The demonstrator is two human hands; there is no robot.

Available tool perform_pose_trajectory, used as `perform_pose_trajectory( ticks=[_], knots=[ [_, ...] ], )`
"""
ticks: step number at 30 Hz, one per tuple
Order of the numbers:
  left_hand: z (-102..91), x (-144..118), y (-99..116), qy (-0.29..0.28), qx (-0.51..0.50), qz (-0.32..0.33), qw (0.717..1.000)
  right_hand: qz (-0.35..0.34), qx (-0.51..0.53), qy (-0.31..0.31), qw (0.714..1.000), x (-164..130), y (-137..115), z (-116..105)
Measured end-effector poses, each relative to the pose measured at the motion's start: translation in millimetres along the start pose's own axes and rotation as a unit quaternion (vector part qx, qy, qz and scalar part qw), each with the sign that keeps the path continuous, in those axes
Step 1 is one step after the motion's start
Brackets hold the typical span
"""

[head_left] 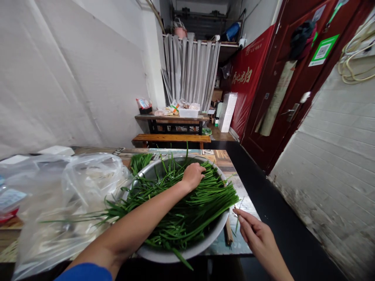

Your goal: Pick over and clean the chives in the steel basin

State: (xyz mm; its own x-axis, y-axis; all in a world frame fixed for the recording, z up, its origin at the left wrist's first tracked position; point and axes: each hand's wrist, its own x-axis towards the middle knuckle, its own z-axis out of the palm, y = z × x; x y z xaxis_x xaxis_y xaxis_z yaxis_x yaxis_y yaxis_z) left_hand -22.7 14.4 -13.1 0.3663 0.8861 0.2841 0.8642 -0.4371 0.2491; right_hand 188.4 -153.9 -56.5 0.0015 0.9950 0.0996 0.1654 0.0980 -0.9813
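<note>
A wide metal basin (187, 255) stands on the table, heaped with long green garlic chives (190, 210). Across the heap reaches my left hand (193, 175), its fingers curled down on chives at the far right side of the basin. The cut ends of one bunch stick out over the right rim. Just right of these ends, my right hand (254, 228) is closed in a pinch on a thin, stick-like piece, too small to name surely. A bundle of thin wooden sticks (229, 231) lies on the table between the basin and my right hand.
Clear plastic bags (88, 191) spread over the table's left side, against the basin. More chives (140, 162) lie behind the basin. Beyond are a wooden bench (172, 138) and another table with a white tub (189, 112). A red door (281, 89) is at the right.
</note>
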Motion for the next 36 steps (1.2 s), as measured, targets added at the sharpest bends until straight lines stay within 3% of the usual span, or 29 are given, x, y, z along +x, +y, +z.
perform_pose_trajectory(
  ticks=[8, 13, 16, 20, 36],
  knots=[
    [-0.2, 2, 11, 0.014, -0.037, -0.02, 0.999, 0.003, 0.001, -0.009, 1.0, 1, -3, 1],
    [-15.1, -2, 24, 0.03, -0.176, 0.011, 0.984, 0.011, 0.016, -0.016, 1.0, 2, 1, -1],
    [-21.9, -7, 33, -0.022, -0.294, 0.025, 0.955, 0.008, 0.02, -0.014, 1.0, 2, 1, -2],
    [-22.1, -13, 43, -0.114, -0.397, -0.019, 0.911, 0.009, 0.029, -0.005, 1.0, 2, -3, -1],
    [-21.7, -18, 50, -0.099, -0.377, -0.04, 0.92, 0.008, 0.027, -0.005, 1.0, 2, -2, 0]
  ],
)
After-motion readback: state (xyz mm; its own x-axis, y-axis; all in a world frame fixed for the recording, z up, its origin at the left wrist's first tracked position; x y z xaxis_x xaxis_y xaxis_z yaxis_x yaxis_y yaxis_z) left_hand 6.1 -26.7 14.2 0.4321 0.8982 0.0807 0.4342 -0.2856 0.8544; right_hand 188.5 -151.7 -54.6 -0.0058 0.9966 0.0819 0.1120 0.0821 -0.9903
